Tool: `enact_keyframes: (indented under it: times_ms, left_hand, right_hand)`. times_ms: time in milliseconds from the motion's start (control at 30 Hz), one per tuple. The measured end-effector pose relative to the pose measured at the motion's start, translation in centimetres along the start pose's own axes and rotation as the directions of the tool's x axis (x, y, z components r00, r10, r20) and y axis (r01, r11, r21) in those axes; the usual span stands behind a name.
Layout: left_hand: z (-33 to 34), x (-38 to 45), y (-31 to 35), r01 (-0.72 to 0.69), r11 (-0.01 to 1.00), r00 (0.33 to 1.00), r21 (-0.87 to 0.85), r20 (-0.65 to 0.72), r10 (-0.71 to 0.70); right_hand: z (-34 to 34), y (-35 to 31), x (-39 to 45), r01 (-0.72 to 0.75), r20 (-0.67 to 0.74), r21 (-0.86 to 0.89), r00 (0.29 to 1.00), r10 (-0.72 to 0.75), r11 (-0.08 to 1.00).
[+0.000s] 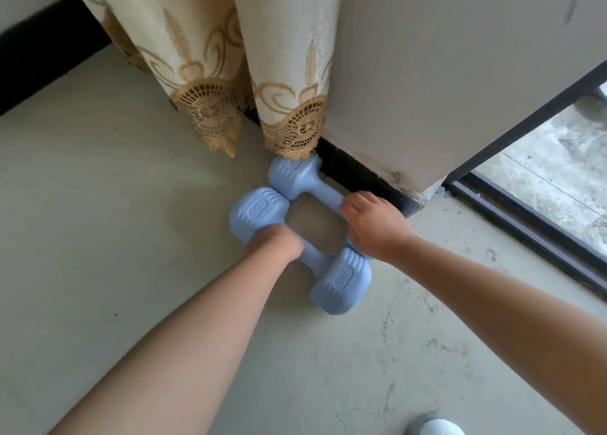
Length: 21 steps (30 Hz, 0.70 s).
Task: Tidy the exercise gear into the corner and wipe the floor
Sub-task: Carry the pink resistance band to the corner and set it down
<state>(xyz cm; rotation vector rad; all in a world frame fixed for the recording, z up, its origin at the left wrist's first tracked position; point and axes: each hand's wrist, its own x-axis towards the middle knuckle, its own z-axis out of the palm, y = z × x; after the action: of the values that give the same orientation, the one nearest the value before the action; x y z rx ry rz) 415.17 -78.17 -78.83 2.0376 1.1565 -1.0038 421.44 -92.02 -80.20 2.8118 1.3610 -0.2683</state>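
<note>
1. Your left hand (pixel 275 241) is curled round the handle of the near blue dumbbell (pixel 341 282), lying on the floor (pixel 98 237).
2. Your right hand (pixel 372 224) grips the far dumbbell (pixel 295 177), beside the baseboard (pixel 358 172) under the curtain (pixel 289 73).
3. Prob. heavy, rigid, smooth coating; hold mid-handle, not the heads.

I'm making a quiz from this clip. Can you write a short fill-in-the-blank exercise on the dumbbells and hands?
1. Both dumbbells are coloured ____.
2. The left hand grips the handle of the near dumbbell; the right hand grips the handle of the ____ dumbbell.
3. The far dumbbell's end sits under the hem of the ____.

Missing words: blue; far; curtain
</note>
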Motion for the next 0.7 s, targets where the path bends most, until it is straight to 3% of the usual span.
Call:
enact_keyframes:
  times_ms: [100, 167, 267, 433, 700]
  left_hand:
    - [-2.7, -1.8, -1.7, -0.114, 0.938, 0.963, 0.327, -0.197, 0.185]
    - [-4.7, -3.8, -3.1, -0.177, 0.888, 0.903, 0.425, -0.289, 0.318]
    - [-8.5, -8.8, -6.9, -0.224, 0.847, 0.874, 0.482, -0.284, 0.393]
    - [-15.3, -18.7, -13.7, -0.171, 0.876, 0.88, 0.451, -0.33, 0.342]
    - [-24.7, -36.5, -25.9, 0.086, 0.967, 0.898, 0.239, -0.438, 0.029]
  right_hand:
    - [-3.0, -2.7, 1.0, -0.091, 0.125, 0.014, 0.988, 0.088, 0.996]
    - [-6.0, -5.1, 1.2, -0.13, 0.108, 0.047, 0.986, 0.125, 0.99]
    - [-11.7, -10.0, 0.8, -0.251, 0.313, 0.075, 0.925, 0.216, 0.965]
    - [-22.4, -19.0, -0.6, -0.072, 0.398, 0.036, 0.916, 0.052, 0.997]
    - [-38.7, -32.8, -3.8, 0.311, 0.38, 0.11, 0.864, -0.329, 0.944]
